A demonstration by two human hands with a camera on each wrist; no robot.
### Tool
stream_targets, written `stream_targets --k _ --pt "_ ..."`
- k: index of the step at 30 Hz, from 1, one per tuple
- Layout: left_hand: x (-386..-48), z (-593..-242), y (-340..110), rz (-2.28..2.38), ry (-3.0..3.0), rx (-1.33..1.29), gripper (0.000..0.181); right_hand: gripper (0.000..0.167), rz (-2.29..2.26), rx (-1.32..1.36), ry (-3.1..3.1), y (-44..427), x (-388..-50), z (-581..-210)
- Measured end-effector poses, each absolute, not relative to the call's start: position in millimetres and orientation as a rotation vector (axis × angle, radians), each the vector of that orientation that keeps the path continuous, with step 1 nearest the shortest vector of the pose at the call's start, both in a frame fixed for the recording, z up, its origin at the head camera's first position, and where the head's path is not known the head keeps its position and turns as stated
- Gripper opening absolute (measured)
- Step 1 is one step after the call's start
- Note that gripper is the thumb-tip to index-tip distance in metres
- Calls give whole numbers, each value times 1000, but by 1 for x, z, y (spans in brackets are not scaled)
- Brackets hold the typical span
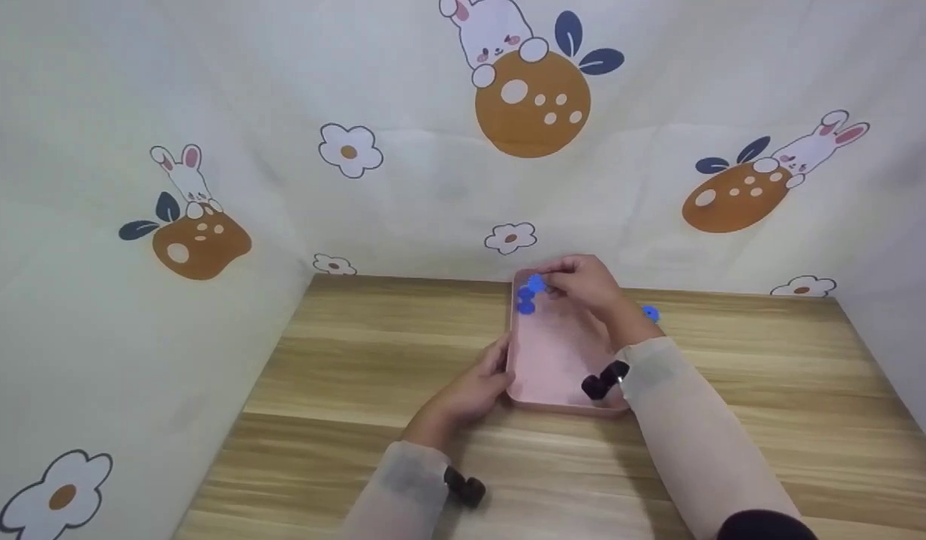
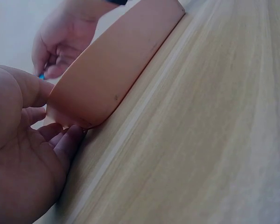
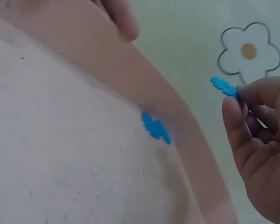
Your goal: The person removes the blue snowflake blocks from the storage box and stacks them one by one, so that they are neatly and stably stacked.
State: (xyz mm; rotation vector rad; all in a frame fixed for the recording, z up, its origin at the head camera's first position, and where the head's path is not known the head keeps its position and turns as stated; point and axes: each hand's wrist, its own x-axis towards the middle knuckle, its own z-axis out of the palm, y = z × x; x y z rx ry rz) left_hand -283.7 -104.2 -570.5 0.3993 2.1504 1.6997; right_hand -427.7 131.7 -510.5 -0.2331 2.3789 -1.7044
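A shallow pink tray [image 1: 557, 360] lies on the wooden table. On its left wall is my left hand [image 1: 474, 390]; in the left wrist view its thumb and fingers grip the tray's side [image 2: 107, 65] near the bottom edge. Over the tray's far left corner my right hand [image 1: 587, 283] pinches a blue snowflake-shaped disc [image 3: 225, 87] between thumb and fingertips. Below it, joined or overlapping blue snowflake discs [image 1: 526, 306] lie inside along the left wall. The right wrist view shows one blue piece [image 3: 155, 127] on the tray floor by the wall.
Another blue snowflake disc [image 1: 650, 313] lies on the table [image 1: 763, 375] right of the tray, partly behind the right forearm. A patterned cloth [image 1: 418, 202] rises behind the table's far edge, close to the tray. Black wrist devices [image 1: 463, 487] sit on both sleeves.
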Motion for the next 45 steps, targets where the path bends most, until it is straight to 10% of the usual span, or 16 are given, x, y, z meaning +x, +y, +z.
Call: stream_targets --k 45 --pt "-284 -571 -104 1769 2058 406 71 32 -2217 307 2064 290 -371 -548"
